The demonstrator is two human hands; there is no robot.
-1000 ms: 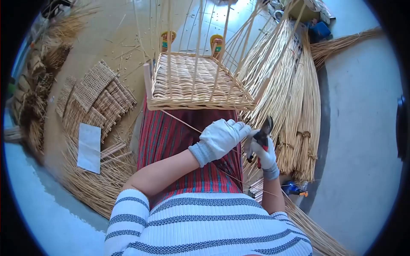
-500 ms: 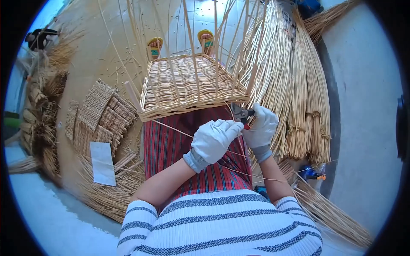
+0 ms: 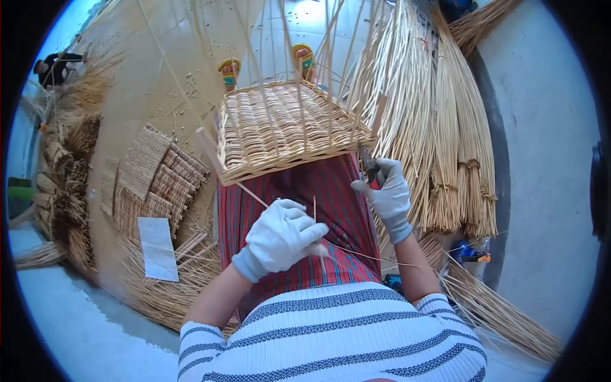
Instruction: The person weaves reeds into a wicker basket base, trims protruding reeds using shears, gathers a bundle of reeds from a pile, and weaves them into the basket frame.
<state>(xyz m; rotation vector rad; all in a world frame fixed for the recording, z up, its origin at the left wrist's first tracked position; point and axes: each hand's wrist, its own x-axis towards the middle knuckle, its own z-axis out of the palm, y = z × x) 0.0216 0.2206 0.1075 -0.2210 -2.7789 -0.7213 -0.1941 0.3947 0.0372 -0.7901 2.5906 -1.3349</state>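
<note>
A woven wicker base [image 3: 286,121] with tall upright stakes rests tilted over my lap, its near rim toward me. My right hand [image 3: 389,196] is closed round a pair of pruning shears [image 3: 369,164], whose blades reach the base's near right corner. Just below the near edge, my left hand [image 3: 283,235] pinches a thin wicker strand [image 3: 314,209] that stands up past its fingers. Another rod [image 3: 253,193] runs from the near left part of the rim down behind that hand. A wooden peg [image 3: 379,113] stands at the right corner and another peg [image 3: 209,149] at the left.
Long bundles of pale wicker [image 3: 414,121] lie on the right, beside the wall. Woven panels [image 3: 153,172] and a white sheet [image 3: 158,248] are on the left, near loose rods [image 3: 162,294]. A person in dark clothing [image 3: 57,67] is at the far left.
My left hand has moved left and toward me, away from the shears, with the strand. My right hand stays near the corner with the shears, which now point more upright.
</note>
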